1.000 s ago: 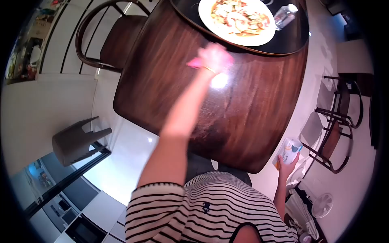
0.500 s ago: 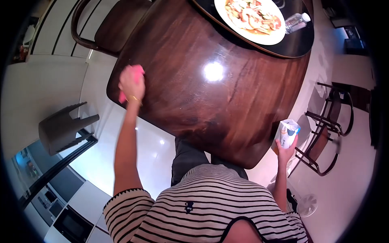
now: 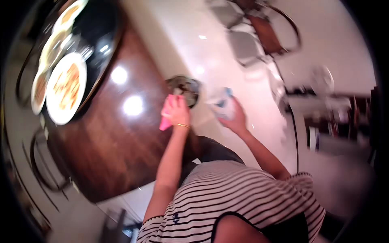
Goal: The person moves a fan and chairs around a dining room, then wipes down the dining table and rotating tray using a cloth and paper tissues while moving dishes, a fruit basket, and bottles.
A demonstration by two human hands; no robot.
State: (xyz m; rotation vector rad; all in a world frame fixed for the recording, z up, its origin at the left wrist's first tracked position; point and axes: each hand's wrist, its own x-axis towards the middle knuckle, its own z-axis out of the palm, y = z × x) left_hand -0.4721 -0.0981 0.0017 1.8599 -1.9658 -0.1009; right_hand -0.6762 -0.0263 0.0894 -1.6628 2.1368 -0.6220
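My left hand, with a thin gold bracelet at its wrist, is closed on a pink cloth at the right edge of the dark wooden table. Just beyond those fingers, on the floor by the table, stands a round bin with blurred contents. To the right, above the pale floor, my right hand grips a white and blue carton. Motion blur hides the print on the carton.
A black round turntable on the table carries several plates of food, the nearest being a white oval plate. Chairs stand at the upper right. A clear-bladed fan is farther right.
My view has swung to the right. My left hand has moved with the pink cloth from the table's left corner to its right edge, beside the bin. The carton stays in my right hand.
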